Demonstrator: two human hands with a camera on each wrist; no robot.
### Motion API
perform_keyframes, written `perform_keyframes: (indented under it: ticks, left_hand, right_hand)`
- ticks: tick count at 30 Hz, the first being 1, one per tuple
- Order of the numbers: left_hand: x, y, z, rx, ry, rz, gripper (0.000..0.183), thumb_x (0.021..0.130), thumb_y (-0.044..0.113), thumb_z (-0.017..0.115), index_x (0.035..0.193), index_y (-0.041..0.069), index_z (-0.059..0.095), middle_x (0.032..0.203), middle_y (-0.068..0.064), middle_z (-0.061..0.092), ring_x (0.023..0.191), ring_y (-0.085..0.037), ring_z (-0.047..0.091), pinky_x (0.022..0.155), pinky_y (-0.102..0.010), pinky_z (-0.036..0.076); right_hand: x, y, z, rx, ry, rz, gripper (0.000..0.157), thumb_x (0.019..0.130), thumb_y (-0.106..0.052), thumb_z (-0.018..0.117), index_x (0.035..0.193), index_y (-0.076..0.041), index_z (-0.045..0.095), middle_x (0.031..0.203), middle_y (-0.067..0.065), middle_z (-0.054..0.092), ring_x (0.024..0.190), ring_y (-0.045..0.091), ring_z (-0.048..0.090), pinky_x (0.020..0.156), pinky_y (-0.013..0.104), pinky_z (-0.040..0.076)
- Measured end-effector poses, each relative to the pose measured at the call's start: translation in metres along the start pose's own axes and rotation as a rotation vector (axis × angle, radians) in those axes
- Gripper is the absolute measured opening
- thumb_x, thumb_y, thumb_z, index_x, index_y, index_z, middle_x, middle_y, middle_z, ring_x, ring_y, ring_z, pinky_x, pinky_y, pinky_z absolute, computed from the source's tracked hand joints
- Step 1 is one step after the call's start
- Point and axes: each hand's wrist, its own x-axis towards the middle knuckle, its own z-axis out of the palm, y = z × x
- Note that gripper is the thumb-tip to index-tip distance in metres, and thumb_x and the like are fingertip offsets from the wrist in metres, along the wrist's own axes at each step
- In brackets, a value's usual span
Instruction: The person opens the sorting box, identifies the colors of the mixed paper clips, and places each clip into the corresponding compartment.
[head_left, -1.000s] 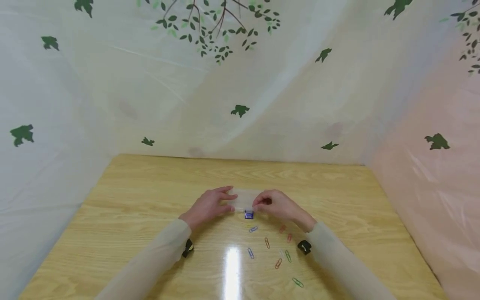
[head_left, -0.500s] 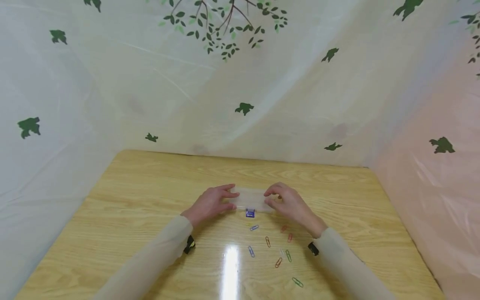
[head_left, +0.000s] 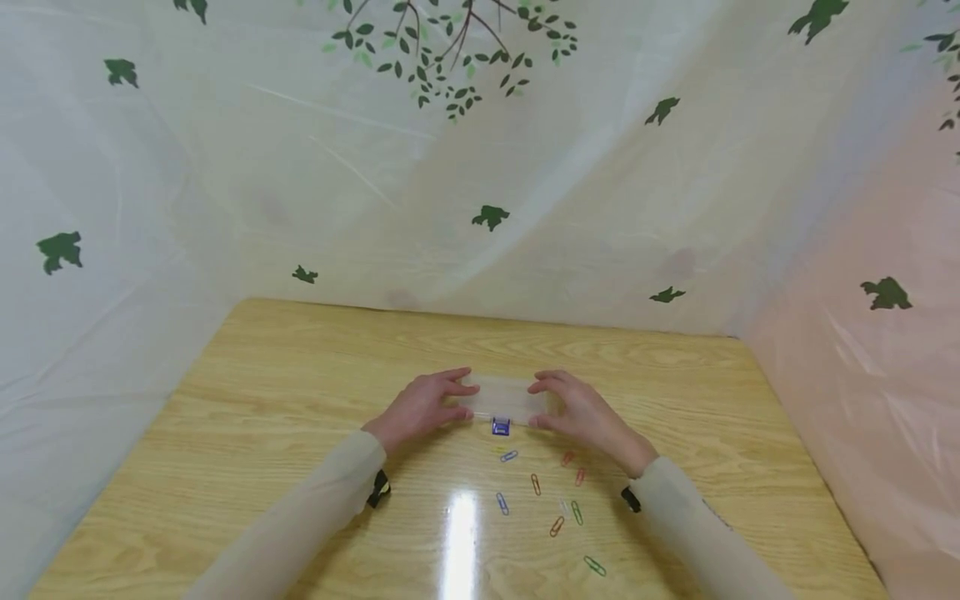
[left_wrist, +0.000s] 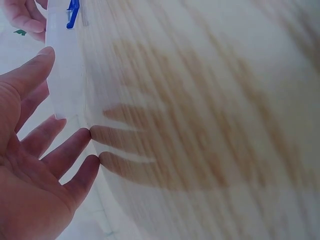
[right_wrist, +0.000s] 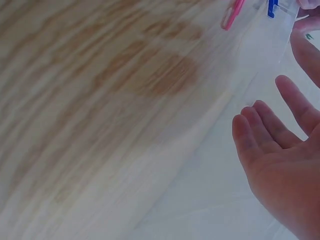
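A clear plastic box (head_left: 504,397) with a blue latch (head_left: 501,427) on its near side lies on the table between both hands. My left hand (head_left: 426,404) holds its left end, thumb along the near edge and fingers spread over the far side. In the left wrist view, two fingertips (left_wrist: 95,159) of that hand touch the tabletop. At the other end, my right hand (head_left: 581,410) spans the box, thumb at the near edge and index finger toward the back. The box's latch (right_wrist: 272,8) shows at the top of the right wrist view.
Several coloured paper clips lie scattered nearer to me, among them a blue clip (head_left: 502,503), a red clip (head_left: 557,526) and a green clip (head_left: 595,566). The wooden table (head_left: 300,367) ends at a pale curtain (head_left: 360,208) behind.
My right hand has moved from a pinch beside the latch rightward to the box's right end, its fingers now spread. The left hand keeps its place on the box. The head view has shifted slightly.
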Motion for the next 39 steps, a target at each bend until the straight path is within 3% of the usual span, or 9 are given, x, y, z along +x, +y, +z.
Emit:
perform_keyframes:
  ticks: [6,12,24,39]
  left_hand:
    - [-0.0012,0.0028,-0.0006,-0.017,0.001,-0.022,0.042,0.095,0.026,0.077,0.135,0.017,0.069,0.163,-0.002,0.041,0.15,-0.032,0.037,0.123,-0.053,0.031]
    - [0.0002,0.0017,0.0002,0.0,0.002,-0.003,0.043,0.095,0.027,0.077,0.136,0.016,0.069,0.164,-0.008,0.039,0.15,-0.034,0.037,0.122,-0.052,0.031]
    - [0.0033,-0.0008,-0.0017,0.007,-0.012,-0.019,0.048,0.096,0.028,0.076,0.142,0.02,0.065,0.155,-0.016,0.05,0.143,-0.036,0.046,0.12,-0.051,0.036]
    - [0.0046,-0.0058,-0.0008,0.077,0.026,0.072,0.061,0.09,0.025,0.082,0.146,0.017,0.06,0.145,-0.007,0.062,0.136,-0.031,0.055,0.116,-0.049,0.042]
  right_hand:
    - [-0.0016,0.0014,0.0001,-0.017,-0.008,-0.014,0.049,0.088,-0.026,0.085,0.13,-0.009,0.067,0.155,0.018,0.048,0.142,0.043,0.045,0.116,0.06,0.039]
    - [-0.0008,0.005,0.0014,-0.029,-0.006,-0.011,0.048,0.088,-0.023,0.085,0.13,-0.009,0.068,0.154,0.019,0.049,0.142,0.043,0.045,0.116,0.06,0.038]
    - [-0.0004,0.0053,-0.0003,-0.024,0.009,-0.023,0.043,0.091,-0.02,0.082,0.128,-0.005,0.068,0.151,0.02,0.052,0.14,0.043,0.048,0.115,0.059,0.039]
    - [-0.0032,0.0079,-0.0036,0.041,-0.017,-0.005,0.04,0.094,-0.023,0.079,0.13,-0.008,0.068,0.155,0.015,0.05,0.145,0.038,0.044,0.117,0.058,0.038]
